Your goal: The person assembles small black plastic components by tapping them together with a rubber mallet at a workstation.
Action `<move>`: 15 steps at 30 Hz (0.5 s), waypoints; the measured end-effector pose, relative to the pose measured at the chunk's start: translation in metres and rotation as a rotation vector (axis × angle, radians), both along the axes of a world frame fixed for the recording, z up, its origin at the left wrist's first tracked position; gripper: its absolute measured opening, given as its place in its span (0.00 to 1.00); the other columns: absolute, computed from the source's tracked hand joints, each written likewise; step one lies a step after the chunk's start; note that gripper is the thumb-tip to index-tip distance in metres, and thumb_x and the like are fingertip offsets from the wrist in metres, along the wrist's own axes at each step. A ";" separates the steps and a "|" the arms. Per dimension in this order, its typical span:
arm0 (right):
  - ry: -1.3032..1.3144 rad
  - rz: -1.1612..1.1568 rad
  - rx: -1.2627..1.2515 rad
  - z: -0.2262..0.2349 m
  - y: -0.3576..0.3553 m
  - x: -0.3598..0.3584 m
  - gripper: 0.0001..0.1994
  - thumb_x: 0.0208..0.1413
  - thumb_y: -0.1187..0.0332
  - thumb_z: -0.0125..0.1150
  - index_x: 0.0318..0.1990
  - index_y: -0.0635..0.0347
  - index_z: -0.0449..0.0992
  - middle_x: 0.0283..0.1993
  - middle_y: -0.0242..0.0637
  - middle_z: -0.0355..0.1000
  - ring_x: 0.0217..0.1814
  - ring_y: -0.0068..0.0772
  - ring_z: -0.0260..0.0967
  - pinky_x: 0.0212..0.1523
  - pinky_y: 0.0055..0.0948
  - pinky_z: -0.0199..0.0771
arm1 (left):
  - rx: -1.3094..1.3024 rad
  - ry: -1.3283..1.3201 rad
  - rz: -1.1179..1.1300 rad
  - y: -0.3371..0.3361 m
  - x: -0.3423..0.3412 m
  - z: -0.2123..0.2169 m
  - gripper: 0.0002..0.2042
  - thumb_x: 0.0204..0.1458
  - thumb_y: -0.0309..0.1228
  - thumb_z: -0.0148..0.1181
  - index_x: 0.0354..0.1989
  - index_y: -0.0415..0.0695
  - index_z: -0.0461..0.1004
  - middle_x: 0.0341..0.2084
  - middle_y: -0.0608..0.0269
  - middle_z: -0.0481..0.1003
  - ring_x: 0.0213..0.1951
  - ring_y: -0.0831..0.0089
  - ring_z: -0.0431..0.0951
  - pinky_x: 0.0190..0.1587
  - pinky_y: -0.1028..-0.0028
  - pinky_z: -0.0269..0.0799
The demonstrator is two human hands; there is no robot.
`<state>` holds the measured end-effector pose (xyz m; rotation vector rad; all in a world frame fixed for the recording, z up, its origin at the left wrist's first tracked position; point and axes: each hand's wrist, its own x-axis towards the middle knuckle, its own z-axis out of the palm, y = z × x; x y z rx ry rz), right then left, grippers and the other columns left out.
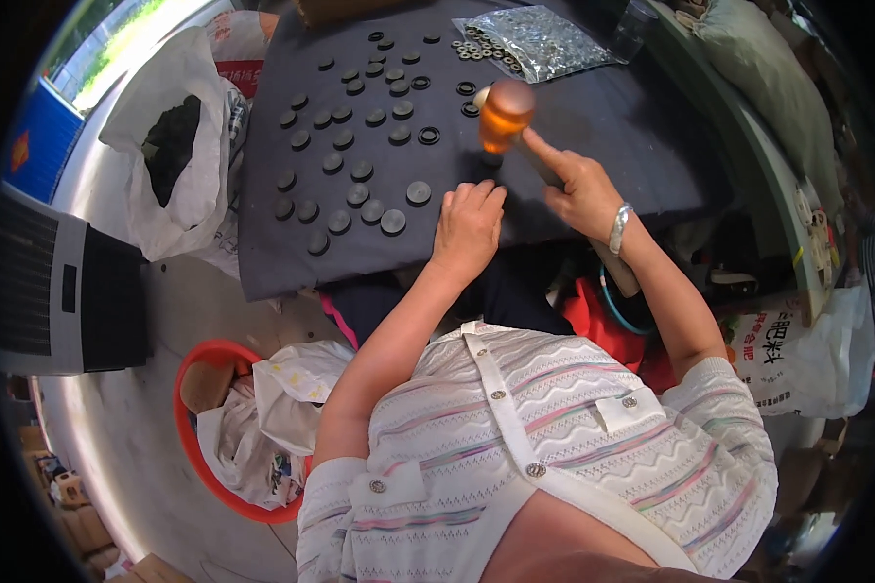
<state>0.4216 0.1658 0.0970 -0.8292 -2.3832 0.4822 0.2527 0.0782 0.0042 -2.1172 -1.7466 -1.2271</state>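
Note:
My right hand (588, 194) is wrapped round the wooden handle of a mallet (507, 109) with a glossy orange head, its index finger stretched along the handle. The mallet's head is just above a small black round piece (492, 159) on the dark cloth. Close in front of that piece, my left hand (470, 231) rests on the cloth, its fingers bent and held together; what lies under the fingertips is hidden. Left of them, several grey-topped round discs (393, 222) are spread over the cloth. A few open black rings (429, 136) lie among them.
A clear plastic bag (544, 44) of small metal rings lies at the far side of the cloth-covered table (292, 262), some spilled out. A clear cup (635, 29) stands beside it. A white sack (180, 146) holding black pieces is at left. An orange-red basin (190, 428) sits on the floor.

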 end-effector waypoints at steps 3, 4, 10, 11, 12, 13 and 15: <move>-0.232 0.081 -0.061 -0.018 0.008 -0.008 0.38 0.39 0.79 0.54 0.65 0.50 0.60 0.33 0.54 0.72 0.35 0.54 0.72 0.39 0.40 0.70 | -0.003 -0.077 0.041 0.001 0.000 -0.002 0.17 0.42 0.23 0.62 0.44 0.39 0.74 0.43 0.54 0.73 0.45 0.57 0.72 0.47 0.62 0.67; -0.232 0.078 -0.055 -0.016 0.015 -0.006 0.38 0.39 0.79 0.54 0.65 0.50 0.60 0.33 0.54 0.72 0.35 0.54 0.72 0.39 0.40 0.70 | -0.016 -0.095 0.059 0.002 0.000 -0.004 0.17 0.42 0.22 0.62 0.44 0.38 0.73 0.44 0.53 0.73 0.45 0.56 0.71 0.48 0.61 0.68; -0.062 0.125 -0.145 0.011 -0.006 -0.002 0.38 0.40 0.78 0.54 0.65 0.49 0.60 0.33 0.53 0.72 0.34 0.53 0.71 0.37 0.39 0.70 | 0.090 -0.316 0.079 -0.015 -0.003 0.010 0.18 0.41 0.18 0.60 0.45 0.37 0.73 0.44 0.50 0.73 0.46 0.52 0.72 0.48 0.61 0.69; -0.072 0.134 -0.115 0.018 -0.013 0.002 0.38 0.40 0.80 0.54 0.66 0.48 0.59 0.35 0.50 0.72 0.35 0.47 0.72 0.39 0.36 0.70 | 0.165 -0.313 0.080 -0.025 -0.007 0.015 0.19 0.40 0.17 0.60 0.45 0.38 0.73 0.42 0.51 0.73 0.44 0.53 0.73 0.47 0.62 0.70; -0.082 0.134 -0.086 0.023 -0.019 0.006 0.39 0.40 0.82 0.54 0.66 0.48 0.58 0.37 0.47 0.72 0.36 0.41 0.72 0.41 0.32 0.69 | 0.162 -0.316 0.077 -0.031 -0.012 0.016 0.19 0.40 0.17 0.60 0.45 0.38 0.73 0.42 0.51 0.73 0.44 0.53 0.73 0.47 0.62 0.70; -0.085 0.131 -0.089 0.026 -0.026 0.007 0.39 0.40 0.82 0.54 0.66 0.48 0.58 0.37 0.47 0.72 0.36 0.41 0.72 0.41 0.32 0.69 | 0.194 -0.283 0.120 -0.038 -0.018 0.017 0.19 0.40 0.17 0.60 0.45 0.38 0.73 0.41 0.51 0.74 0.43 0.53 0.73 0.46 0.63 0.70; -0.184 0.143 -0.087 0.029 -0.040 0.007 0.40 0.41 0.82 0.54 0.66 0.47 0.58 0.32 0.45 0.69 0.33 0.45 0.69 0.37 0.35 0.68 | 0.237 -0.228 0.220 -0.046 -0.030 0.012 0.18 0.39 0.18 0.60 0.43 0.39 0.75 0.39 0.56 0.74 0.43 0.56 0.73 0.45 0.63 0.68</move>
